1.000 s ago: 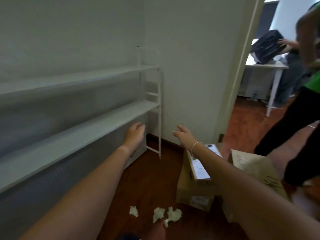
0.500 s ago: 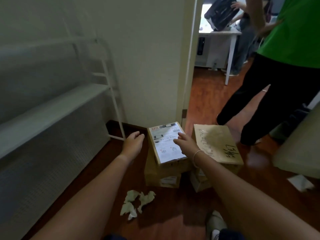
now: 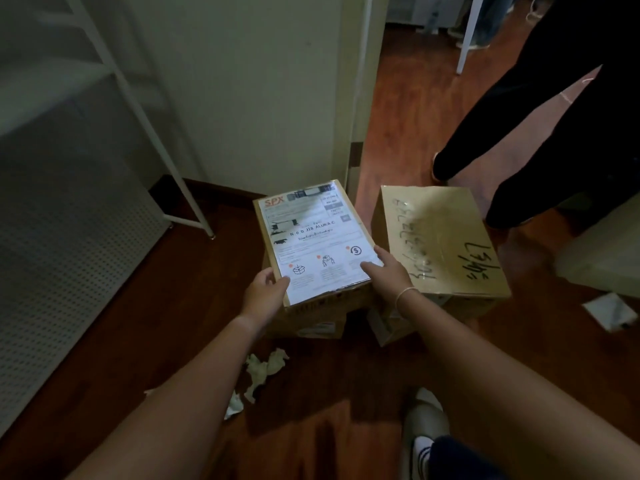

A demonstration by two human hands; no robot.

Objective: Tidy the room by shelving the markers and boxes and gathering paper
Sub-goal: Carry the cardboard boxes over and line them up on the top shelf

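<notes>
Cardboard box (image 3: 313,244) with a white label sits on the floor (image 3: 138,323), gripped at its near corners by left hand (image 3: 265,289) and right hand (image 3: 388,277), fingers curled onto it; crumpled paper (image 3: 266,367) lies nearer.

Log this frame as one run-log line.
phase: grasping box | left hand: on labelled box left edge | right hand: on its right edge | crumpled paper: on floor

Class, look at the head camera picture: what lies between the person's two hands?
In the head view, the cardboard box with the white printed shipping label lies between the left hand and right hand, gripped at its near corners.
</notes>
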